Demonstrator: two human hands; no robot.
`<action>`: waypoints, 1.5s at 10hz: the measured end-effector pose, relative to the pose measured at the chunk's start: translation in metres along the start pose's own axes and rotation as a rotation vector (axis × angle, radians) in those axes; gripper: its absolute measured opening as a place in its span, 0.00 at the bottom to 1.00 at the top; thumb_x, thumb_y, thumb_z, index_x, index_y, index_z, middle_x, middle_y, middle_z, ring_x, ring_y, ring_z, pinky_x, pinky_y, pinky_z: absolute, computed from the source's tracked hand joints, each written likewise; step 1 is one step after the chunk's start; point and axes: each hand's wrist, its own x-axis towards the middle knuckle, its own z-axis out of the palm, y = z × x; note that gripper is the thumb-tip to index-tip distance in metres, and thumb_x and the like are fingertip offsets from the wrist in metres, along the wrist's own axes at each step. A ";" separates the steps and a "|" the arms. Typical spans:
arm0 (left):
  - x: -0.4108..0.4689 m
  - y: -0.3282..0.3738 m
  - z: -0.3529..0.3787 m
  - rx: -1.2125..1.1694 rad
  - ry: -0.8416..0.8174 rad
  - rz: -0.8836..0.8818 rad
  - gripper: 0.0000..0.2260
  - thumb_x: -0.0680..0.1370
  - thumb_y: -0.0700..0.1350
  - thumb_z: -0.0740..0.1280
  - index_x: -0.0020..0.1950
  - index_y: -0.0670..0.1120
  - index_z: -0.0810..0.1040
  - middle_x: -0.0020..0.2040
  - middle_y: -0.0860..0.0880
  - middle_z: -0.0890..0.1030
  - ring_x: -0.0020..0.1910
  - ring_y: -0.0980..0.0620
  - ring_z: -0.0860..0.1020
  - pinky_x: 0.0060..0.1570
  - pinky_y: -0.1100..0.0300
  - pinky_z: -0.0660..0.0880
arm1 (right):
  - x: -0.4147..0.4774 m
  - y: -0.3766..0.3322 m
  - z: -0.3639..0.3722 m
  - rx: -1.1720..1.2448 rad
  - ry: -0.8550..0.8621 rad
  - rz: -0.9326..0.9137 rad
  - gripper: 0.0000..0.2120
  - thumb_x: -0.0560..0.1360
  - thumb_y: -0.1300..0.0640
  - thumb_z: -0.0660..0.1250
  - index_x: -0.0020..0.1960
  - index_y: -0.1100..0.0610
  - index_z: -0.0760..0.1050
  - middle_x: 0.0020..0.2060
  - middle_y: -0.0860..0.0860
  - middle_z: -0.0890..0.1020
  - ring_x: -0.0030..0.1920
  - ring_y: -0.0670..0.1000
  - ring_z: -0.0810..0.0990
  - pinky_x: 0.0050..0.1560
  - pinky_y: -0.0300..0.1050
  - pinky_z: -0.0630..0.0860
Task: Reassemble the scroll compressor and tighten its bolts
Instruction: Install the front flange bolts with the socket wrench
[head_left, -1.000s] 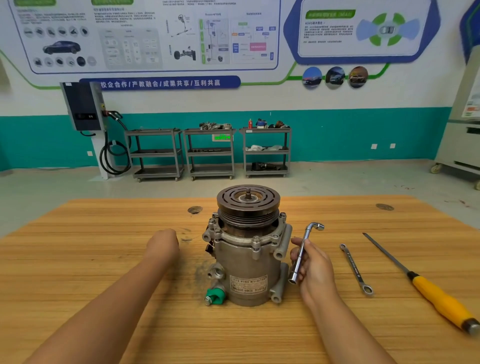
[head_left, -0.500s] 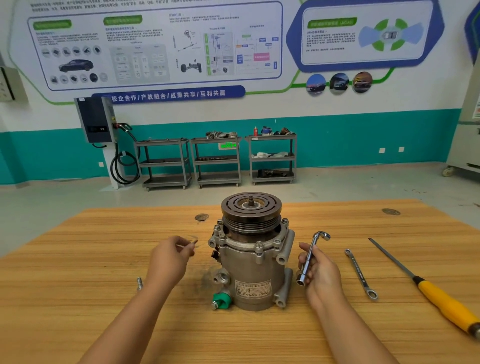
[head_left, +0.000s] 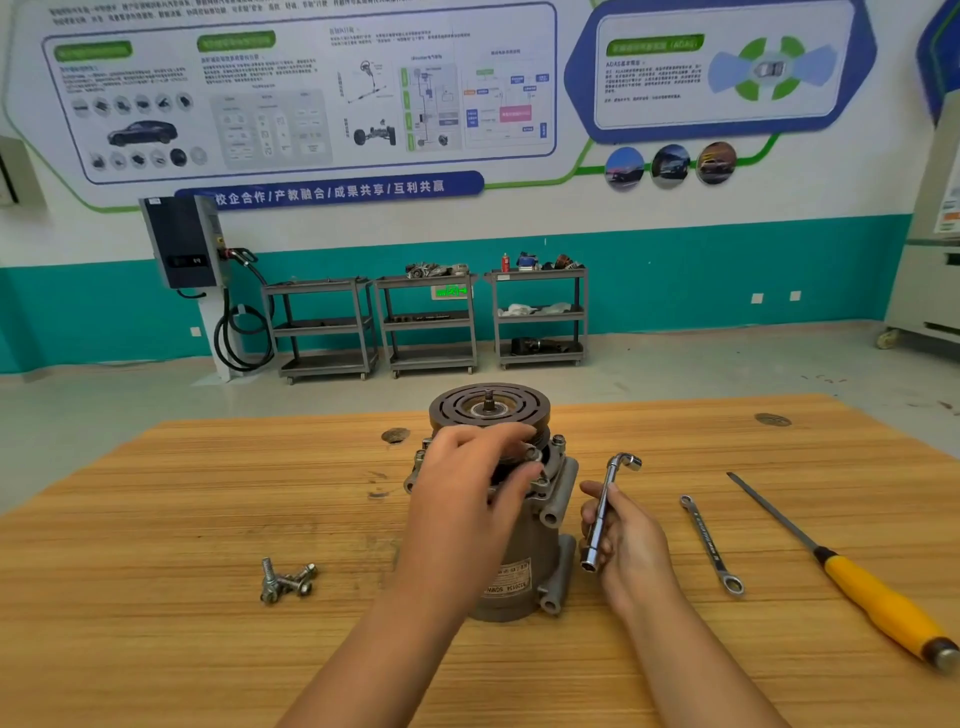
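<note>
The grey scroll compressor (head_left: 524, 551) stands upright on the wooden table (head_left: 156, 519), pulley disc on top. My left hand (head_left: 467, 499) reaches over its upper flange, thumb and fingers pinching a small bolt (head_left: 533, 455) at the flange's front rim. My right hand (head_left: 628, 545) is just right of the compressor and grips an L-shaped socket wrench (head_left: 605, 509), held nearly upright with its bent end up. A few loose bolts (head_left: 288, 579) lie on the table to the left of the compressor.
A combination wrench (head_left: 710, 545) lies right of my right hand. Farther right is a long tool with a yellow handle (head_left: 883, 608). Beyond the table are grey shelf carts (head_left: 426, 322) against the teal wall.
My left hand rose from the table left of the compressor and moved right onto its upper flange. The loose bolts came into view. My right hand kept holding the socket wrench.
</note>
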 end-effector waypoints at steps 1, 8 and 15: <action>0.003 -0.002 0.011 0.152 0.062 0.109 0.07 0.70 0.39 0.76 0.47 0.44 0.83 0.39 0.57 0.74 0.49 0.54 0.73 0.44 0.61 0.75 | -0.002 0.001 0.002 -0.038 -0.019 -0.012 0.15 0.83 0.56 0.54 0.47 0.61 0.76 0.22 0.49 0.73 0.17 0.43 0.61 0.17 0.34 0.57; 0.002 -0.016 0.025 0.311 0.127 0.222 0.02 0.68 0.42 0.73 0.38 0.46 0.86 0.55 0.42 0.81 0.62 0.41 0.65 0.51 0.36 0.74 | -0.005 -0.002 0.004 -0.069 0.005 -0.019 0.15 0.83 0.56 0.54 0.47 0.60 0.77 0.22 0.47 0.73 0.17 0.42 0.61 0.17 0.34 0.57; -0.053 -0.052 0.044 -0.243 0.219 -0.575 0.43 0.61 0.69 0.66 0.66 0.78 0.40 0.76 0.61 0.51 0.76 0.56 0.50 0.74 0.40 0.54 | -0.021 -0.027 0.012 0.180 -0.140 -0.166 0.13 0.83 0.56 0.51 0.54 0.57 0.74 0.27 0.53 0.76 0.19 0.44 0.62 0.18 0.33 0.59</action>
